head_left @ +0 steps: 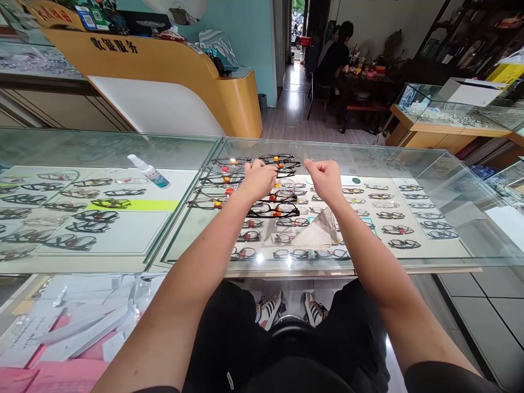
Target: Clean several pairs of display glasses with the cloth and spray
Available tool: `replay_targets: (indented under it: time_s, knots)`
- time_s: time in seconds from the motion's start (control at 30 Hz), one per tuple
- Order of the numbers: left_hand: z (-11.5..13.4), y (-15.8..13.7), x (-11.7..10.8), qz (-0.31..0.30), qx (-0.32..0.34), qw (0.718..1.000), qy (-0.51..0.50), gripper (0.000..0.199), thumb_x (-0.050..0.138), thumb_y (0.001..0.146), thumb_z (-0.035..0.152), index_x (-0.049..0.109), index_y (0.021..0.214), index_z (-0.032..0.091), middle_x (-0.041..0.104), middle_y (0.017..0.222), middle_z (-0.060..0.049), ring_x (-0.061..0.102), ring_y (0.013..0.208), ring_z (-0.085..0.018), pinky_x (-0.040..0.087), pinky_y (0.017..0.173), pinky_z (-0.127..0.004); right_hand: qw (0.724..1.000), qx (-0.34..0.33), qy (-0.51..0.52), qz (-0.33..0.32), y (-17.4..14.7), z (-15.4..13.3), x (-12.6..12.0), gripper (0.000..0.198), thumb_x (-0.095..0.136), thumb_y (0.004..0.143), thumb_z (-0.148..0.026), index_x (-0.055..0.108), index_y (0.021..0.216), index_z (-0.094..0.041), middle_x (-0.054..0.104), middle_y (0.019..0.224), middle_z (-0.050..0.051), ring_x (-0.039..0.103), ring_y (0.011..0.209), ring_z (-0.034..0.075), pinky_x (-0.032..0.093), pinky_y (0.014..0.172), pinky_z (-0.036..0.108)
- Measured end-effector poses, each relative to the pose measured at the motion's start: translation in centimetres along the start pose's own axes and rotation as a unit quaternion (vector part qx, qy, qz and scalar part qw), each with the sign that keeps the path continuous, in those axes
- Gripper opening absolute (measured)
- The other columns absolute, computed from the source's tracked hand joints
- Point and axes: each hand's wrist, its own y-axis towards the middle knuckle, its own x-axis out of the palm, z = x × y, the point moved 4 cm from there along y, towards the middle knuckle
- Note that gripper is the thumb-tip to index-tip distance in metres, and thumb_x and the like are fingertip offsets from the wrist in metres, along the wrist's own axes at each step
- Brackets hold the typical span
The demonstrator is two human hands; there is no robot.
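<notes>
My left hand (261, 179) reaches over two columns of eyeglasses laid on the glass counter top. Its fingers are bent and closed among dark-framed eyeglasses (282, 209); what they grip is hidden. Just right of the far row, my right hand (326, 179) is closed, thumb and forefinger pressed together close to the end of a black pair of eyeglasses (278, 158). Whatever that pinch holds is too small to make out. Orange and red tags show on several frames. A crumpled beige cloth (315, 233) lies on the glass by my right forearm.
A white spray bottle (150, 171) lies on the left glass display case (184, 144). More eyeglasses (398, 230) fill the cases. Papers and plastic sleeves (82, 322) lie at lower left. Beyond stand a wooden cashier counter (172, 63) and two seated people (333, 57).
</notes>
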Motion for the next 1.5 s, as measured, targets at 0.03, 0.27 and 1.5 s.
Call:
replay_targets:
  time_s: [0.03, 0.27, 1.5]
  knots:
    - [0.1, 0.0, 0.0, 0.001, 0.000, 1.000, 0.002, 0.031, 0.050, 0.096, 0.022, 0.076, 0.079, 0.022, 0.079, 0.141, -0.008, 0.047, 0.122, -0.041, 0.032, 0.099, -0.065, 1.000, 0.001, 0.001, -0.001, 0.0, 0.0, 0.0, 0.061, 0.062, 0.103, -0.039, 0.018, 0.062, -0.026, 0.016, 0.062, -0.005, 0.014, 0.060, 0.011, 0.014, 0.061, 0.036]
    - [0.3, -0.1, -0.4, 0.021, 0.009, 1.000, -0.021, 0.025, 0.056, 0.090, 0.020, 0.081, 0.086, 0.024, 0.078, 0.144, -0.008, 0.047, 0.125, -0.043, 0.031, 0.100, -0.067, 1.000, 0.005, -0.005, -0.003, -0.1, -0.1, 0.1, 0.061, 0.062, 0.102, -0.040, 0.019, 0.061, -0.025, 0.016, 0.062, -0.005, 0.015, 0.060, 0.011, 0.014, 0.061, 0.036]
    - [6.2, -2.1, -5.6, 0.150, -0.010, 0.879, -0.453, 0.035, 0.071, 0.093, 0.036, 0.082, 0.125, 0.026, 0.076, 0.145, -0.008, 0.064, 0.141, -0.034, 0.048, 0.119, -0.050, 0.998, -0.060, -0.023, -0.007, 0.3, 0.0, 0.2, 0.031, 0.070, 0.097, -0.055, 0.070, 0.098, -0.024, 0.044, 0.061, -0.008, 0.042, 0.061, 0.016, 0.034, 0.069, 0.031]
